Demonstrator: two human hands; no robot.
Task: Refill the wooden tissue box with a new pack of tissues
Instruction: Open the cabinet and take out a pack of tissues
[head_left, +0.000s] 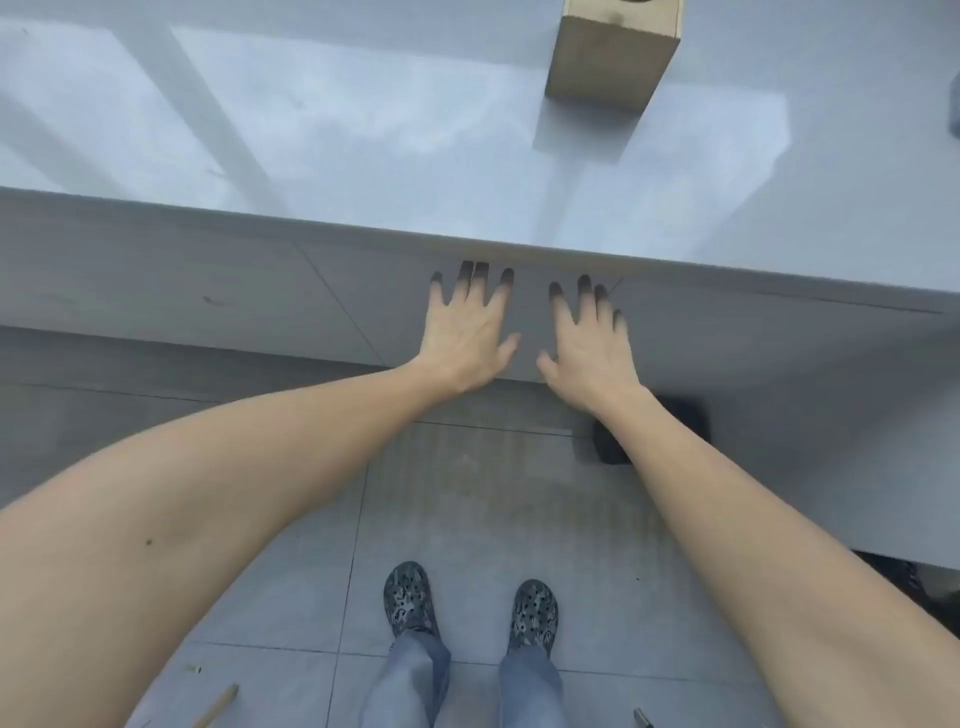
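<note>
Head view, glossy grey table, blocky wooden tissue box, splayed hands

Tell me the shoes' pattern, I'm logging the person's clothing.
The shoes have a mottled grey-and-black camouflage pattern with small holes, seen in the head view.

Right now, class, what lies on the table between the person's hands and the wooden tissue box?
Nothing: in the head view, only bare glossy table separates the left hand and right hand, both below the edge, from the wooden tissue box.
</note>
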